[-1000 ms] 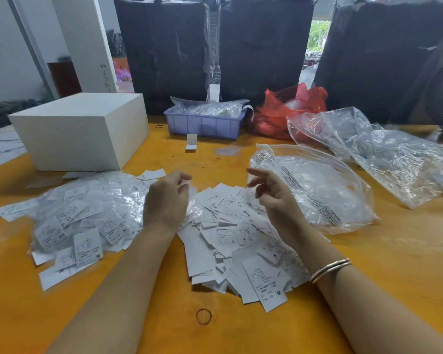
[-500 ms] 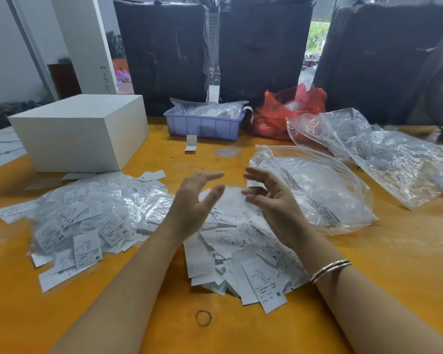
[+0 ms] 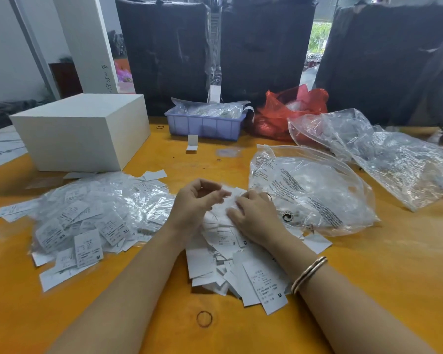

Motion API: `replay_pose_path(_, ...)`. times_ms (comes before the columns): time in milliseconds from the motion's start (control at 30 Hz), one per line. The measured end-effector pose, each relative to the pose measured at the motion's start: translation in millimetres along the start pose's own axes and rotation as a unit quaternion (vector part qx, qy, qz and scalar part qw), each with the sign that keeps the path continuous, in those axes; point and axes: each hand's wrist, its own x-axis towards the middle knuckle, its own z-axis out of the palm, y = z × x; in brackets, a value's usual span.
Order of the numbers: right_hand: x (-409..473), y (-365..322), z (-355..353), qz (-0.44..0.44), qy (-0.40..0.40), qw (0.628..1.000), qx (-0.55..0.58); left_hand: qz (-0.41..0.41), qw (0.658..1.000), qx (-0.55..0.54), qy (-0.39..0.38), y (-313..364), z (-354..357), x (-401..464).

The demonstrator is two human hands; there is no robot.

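Sorting loose size labels [image 3: 243, 267].
Left hand's [image 3: 197, 204] grip is pinching one label [image 3: 234, 189]; right hand's [image 3: 257, 219] is curling beside it, hold unclear. Next is calling for separating it cleanly.

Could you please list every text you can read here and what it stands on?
"M": front label of the middle pile.
"S", "XS": labels by the right hand.
"XL", "XS", "M": left pile's labels.
Fine print, clear bag print, pillar scribble: unreadable.
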Motion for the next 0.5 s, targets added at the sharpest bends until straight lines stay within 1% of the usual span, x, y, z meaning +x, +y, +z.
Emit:
replay_pose_path(33,0.4,-0.4,0.4,0.006,-0.008,1.0,-0.017,-0.006,1.0,-0.009,-0.004,-0.7,0.6,0.1)
replay_pose_path(67,0.8,-0.4,-0.7,0.012,-0.01,1.0,-0.006,-0.011,1.0,-0.017,-0.01,-1.5,1.1,-0.1)
replay_pose_path(133,0.0,-0.3,-3.3,0.018,0.002,0.999,0.048,-0.012,0.999,-0.03,-0.021,-3.1,1.3,-0.3)
replay_pose_path(200,-1.9,-1.1,-5.6,0.014,0.014,0.997,0.075,-0.006,0.999,-0.039,-0.025,-3.8,0.9,-0.2)
replay_pose_path(300,-5.4,-1.8,-6.1,0.01,0.018,0.997,0.07,0.004,0.999,-0.039,-0.028,-4.7,1.7,-0.3)
replay_pose_path(433,-9.2,-2.7,-6.5,0.013,-0.005,0.998,0.065,0.014,0.999,-0.042,-0.025,-4.9,2.2,-1.2)
replay_pose_path(500,-9.5,-2.1,-7.8,0.003,-0.017,0.996,0.084,0.017,0.999,-0.041,-0.015,-4.7,2.0,-1.3)
